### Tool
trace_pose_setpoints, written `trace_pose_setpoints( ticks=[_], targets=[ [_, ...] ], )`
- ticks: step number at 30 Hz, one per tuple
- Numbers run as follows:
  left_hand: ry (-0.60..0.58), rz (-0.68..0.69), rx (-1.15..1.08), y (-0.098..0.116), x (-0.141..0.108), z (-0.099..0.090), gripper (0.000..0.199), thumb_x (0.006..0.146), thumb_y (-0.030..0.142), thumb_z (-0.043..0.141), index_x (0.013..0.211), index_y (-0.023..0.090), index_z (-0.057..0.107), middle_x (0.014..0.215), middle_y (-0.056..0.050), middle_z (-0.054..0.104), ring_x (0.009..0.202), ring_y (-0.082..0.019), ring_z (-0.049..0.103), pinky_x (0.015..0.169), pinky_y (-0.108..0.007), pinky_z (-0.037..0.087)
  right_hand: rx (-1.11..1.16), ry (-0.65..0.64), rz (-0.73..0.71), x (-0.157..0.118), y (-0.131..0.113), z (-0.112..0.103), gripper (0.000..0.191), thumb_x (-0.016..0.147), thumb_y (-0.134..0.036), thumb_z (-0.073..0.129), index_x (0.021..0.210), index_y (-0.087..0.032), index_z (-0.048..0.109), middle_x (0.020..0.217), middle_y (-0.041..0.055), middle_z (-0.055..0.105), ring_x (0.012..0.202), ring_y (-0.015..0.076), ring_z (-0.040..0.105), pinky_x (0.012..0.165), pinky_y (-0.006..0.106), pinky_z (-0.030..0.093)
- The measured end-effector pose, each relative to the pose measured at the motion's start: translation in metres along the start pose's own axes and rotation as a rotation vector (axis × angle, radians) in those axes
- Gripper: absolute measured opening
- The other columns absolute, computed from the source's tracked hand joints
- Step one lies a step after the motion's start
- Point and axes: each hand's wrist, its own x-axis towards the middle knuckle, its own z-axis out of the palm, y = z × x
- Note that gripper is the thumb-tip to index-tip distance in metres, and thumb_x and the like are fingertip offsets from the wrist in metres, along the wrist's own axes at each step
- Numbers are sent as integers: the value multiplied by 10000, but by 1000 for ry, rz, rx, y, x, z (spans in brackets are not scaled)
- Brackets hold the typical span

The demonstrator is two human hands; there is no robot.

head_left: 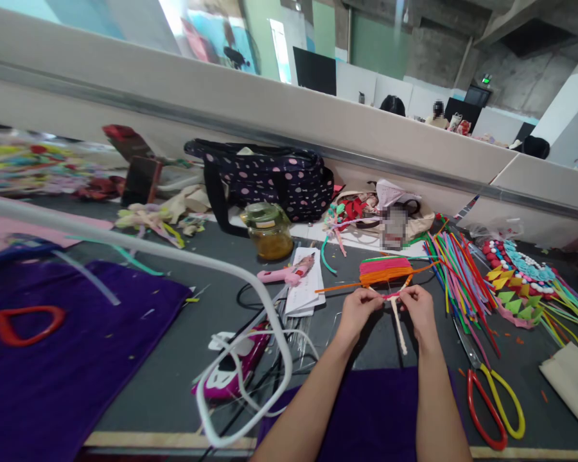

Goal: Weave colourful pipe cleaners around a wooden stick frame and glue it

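Left hand [359, 314] and right hand [418, 312], both pinched narrow, hold a pink strip [391, 296] at the near edge of the pink-and-orange wrapped piece [385, 271] (cream stem [399, 327] pointing bodyward). Piece lies left of the coloured-stem bundle [464, 277].

The grip of the left hand [359, 313] and right hand [420, 312] hides parts of the pink strip [392, 296]. The left edge cuts off the purple cloth [110, 327]; the colourful pile [43, 163] is blurred.

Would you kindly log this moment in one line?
left hand: pinching narrow pink strip; right hand: pinching same strip; beyond hands: pink-and-orange rectangular piece
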Motion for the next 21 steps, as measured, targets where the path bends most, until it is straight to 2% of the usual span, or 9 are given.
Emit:
trace_pose_setpoints(
  ticks=[5,10,12,15,18,21],
  targets=[
    [12,-197,-435,7,-4,5,202,550,246,791,664,121,682,688,-54,692,636,-143,642,699,-286,533,81,36,-75,-4,-9,7,152,686,-320,628,706,-176,586,669,10,629,581,134,567,547,243,486],
    [-21,-296,-588,14,-6,6,214,549,228,811,656,115,664,723,-62,698,674,-141,663,734,-282,554,68,37,-206,-10,-17,10,150,734,-329,606,742,-183,568,735,15,625,625,136,567,610,254,486],
    [5,-266,-579,17,-8,6,212,551,225,810,655,118,659,727,-53,694,662,-133,655,716,-276,555,64,30,-258,-11,-19,10,138,746,-318,602,744,-186,563,746,13,619,638,138,569,624,255,479],
    [70,-128,-498,24,-11,8,189,573,242,789,648,127,659,792,-52,696,663,-130,639,702,-282,549,69,31,-302,-13,-22,10,130,760,-310,597,746,-187,557,784,22,620,657,140,572,637,258,473],
    [99,40,-358,30,-13,8,169,621,285,743,651,140,663,874,-73,695,718,-158,637,700,-298,537,81,42,-299,-16,-24,12,144,764,-324,594,741,-189,551,803,26,619,659,141,566,635,258,473],
    [121,160,-236,34,-16,8,157,662,304,701,662,153,658,872,-76,690,791,-187,637,734,-310,518,130,53,-278,-18,-25,15,155,756,-335,606,755,-190,553,740,5,595,629,135,552,613,250,466]
  ],
)
